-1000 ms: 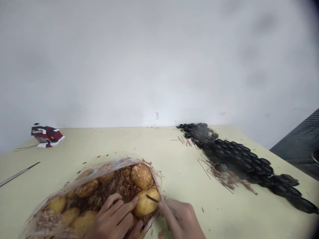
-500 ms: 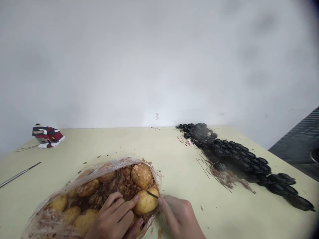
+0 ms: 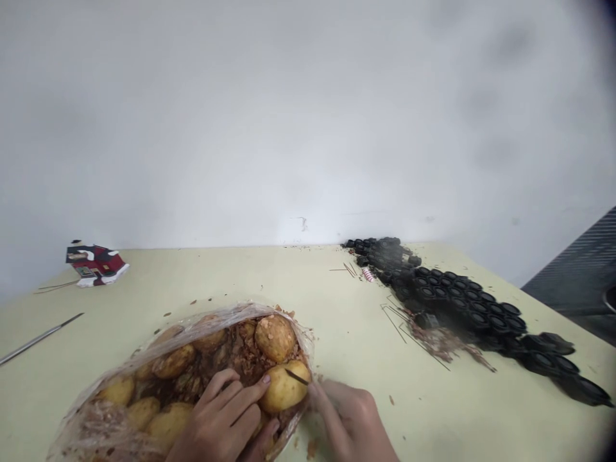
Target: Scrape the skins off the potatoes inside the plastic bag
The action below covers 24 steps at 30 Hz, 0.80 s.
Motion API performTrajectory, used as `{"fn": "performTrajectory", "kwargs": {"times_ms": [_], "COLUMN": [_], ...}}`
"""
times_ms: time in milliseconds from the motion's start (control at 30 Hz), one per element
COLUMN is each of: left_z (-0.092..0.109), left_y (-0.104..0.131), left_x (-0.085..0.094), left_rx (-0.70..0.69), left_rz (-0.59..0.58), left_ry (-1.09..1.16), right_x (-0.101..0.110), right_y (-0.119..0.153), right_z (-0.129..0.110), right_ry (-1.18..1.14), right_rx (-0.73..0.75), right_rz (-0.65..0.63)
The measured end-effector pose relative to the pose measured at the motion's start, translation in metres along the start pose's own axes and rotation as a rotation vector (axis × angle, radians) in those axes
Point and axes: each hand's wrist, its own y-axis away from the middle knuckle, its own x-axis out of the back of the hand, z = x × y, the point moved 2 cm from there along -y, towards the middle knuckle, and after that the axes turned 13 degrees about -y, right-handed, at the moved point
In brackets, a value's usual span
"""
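Note:
A clear plastic bag (image 3: 115, 378) of yellow potatoes and brown scraps lies open at the front of the table. My left hand (image 3: 224, 414) rests over the bag, its fingers pressed against a smooth yellow potato (image 3: 283, 387) at the bag's right edge. From the right, my right hand (image 3: 349, 417) pinches a thin dark blade (image 3: 297, 376), which lies across the top of that potato. The blade's handle is hidden in my fingers. Behind this potato sits a rougher one (image 3: 274, 337) with brown bits on it.
Black round pots (image 3: 462, 301) run along the right side, beside thin wires (image 3: 394, 321) and reddish-brown fibres (image 3: 440, 343). A small red house (image 3: 99, 264) stands at the back left, with a slim metal tool (image 3: 41, 337) nearer on the left. Scraps dot the pale table (image 3: 289, 276).
The whole view has shifted slightly, with table items a little further right. Both hands keep nearly the same places at the potato, and the blade still lies across it.

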Motion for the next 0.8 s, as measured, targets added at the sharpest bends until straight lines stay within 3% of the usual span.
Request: {"fn": "performTrajectory", "kwargs": {"times_ms": [133,267,400,567,733,800], "left_z": [-0.0007,-0.0004,-0.0001,-0.0011,-0.0008,-0.0004], "left_y": [0.0018,0.0048,0.0053,0.0051,0.006,0.0053], "left_x": [-0.0022,-0.0037,-0.0036,-0.0041,-0.0041,-0.0036], "left_rx": [-0.023,0.012,0.002,-0.002,0.006,0.007], "left_rz": [-0.044,-0.016,-0.019,-0.051,-0.03,-0.031], "left_ry": [0.043,0.062,0.074,0.07,0.077,0.077], "right_x": [0.0007,0.0007,-0.001,0.0074,0.0067,0.0075], "right_y": [0.0001,0.0013,0.0016,-0.0011,-0.001,-0.0007], "right_z": [0.0003,0.0013,0.0018,-0.0005,-0.0042,-0.0039], "right_ry": [-0.052,-0.07,-0.106,-0.007,0.001,0.068], "right_rx": [-0.035,-0.069,-0.062,-0.007,0.031,0.075], "right_rz": [-0.094,-0.072,-0.139,0.024,-0.14,-0.078]}}
